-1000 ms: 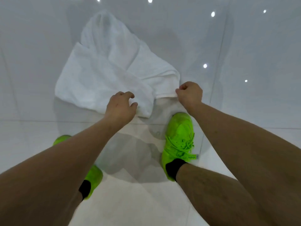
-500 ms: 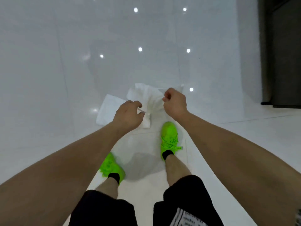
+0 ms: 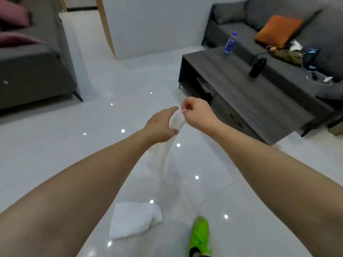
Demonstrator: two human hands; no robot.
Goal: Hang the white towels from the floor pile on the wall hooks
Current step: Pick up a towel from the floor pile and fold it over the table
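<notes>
A white towel (image 3: 167,156) hangs in the air in front of me, blurred, its lower end trailing toward the floor. My right hand (image 3: 197,113) pinches its top corner with curled fingers. My left hand (image 3: 160,126) is beside it with the index finger stretched out and the thumb against the cloth, touching the towel just below the corner. A second white towel (image 3: 133,221) lies crumpled on the glossy white floor near my green shoe (image 3: 200,236). No wall hooks are in view.
A dark grey coffee table (image 3: 241,89) stands at right with a water bottle (image 3: 230,42) and a black cylinder (image 3: 258,67). Behind it a grey sofa (image 3: 278,25) holds an orange cushion. Another grey sofa (image 3: 33,67) is at left.
I have stood up from the floor pile, lifting one towel with my right hand; the view swung from floor to room. The other towel stayed on the floor.
</notes>
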